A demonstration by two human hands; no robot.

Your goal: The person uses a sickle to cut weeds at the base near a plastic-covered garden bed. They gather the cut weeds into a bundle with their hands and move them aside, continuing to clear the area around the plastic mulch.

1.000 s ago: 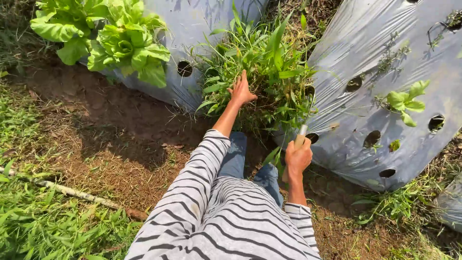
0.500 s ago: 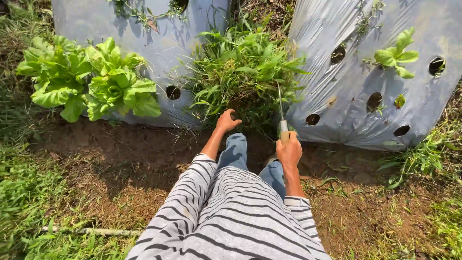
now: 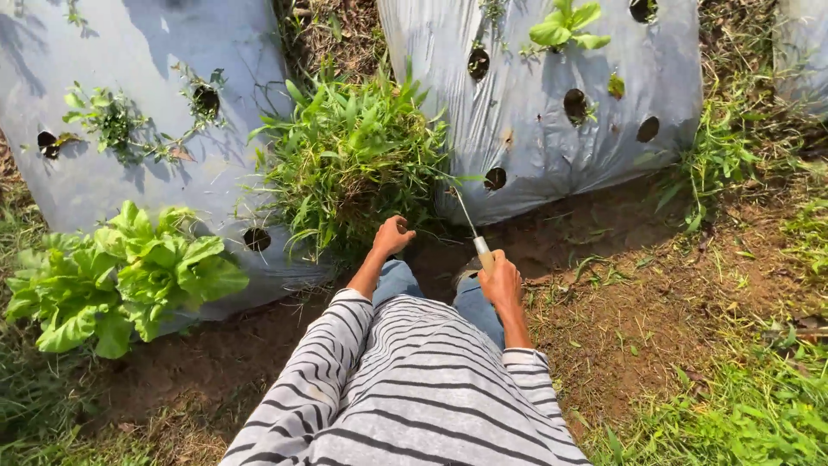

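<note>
- Green weeds (image 3: 349,160) fill the gap between two silver plastic-covered beds, a thick clump in the middle of the scene, just beyond the person's knees.
- Left hand (image 3: 392,235) is curled into a fist at the near edge of that clump, touching the low stems; whether it has any stems inside the fist, I cannot tell.
- Right hand (image 3: 500,280) is wrapped tight round the pale handle of a sickle (image 3: 473,229), just right of the left hand.
- Thin blade runs up and to the left from the handle, its tip reaching the right side of the weeds, close against the right bed (image 3: 535,112).
- Left bed (image 3: 129,155) has planting holes, small weeds growing out of two of them, and a big leafy lettuce (image 3: 121,280) at its near left edge.
- Far on the right bed, a small seedling (image 3: 565,26) stands in one hole; several other holes look dark.
- Striped sleeves (image 3: 328,371) and blue jeans (image 3: 397,280) show near the camera, over bare brown soil (image 3: 621,311), with grass at the near right.
</note>
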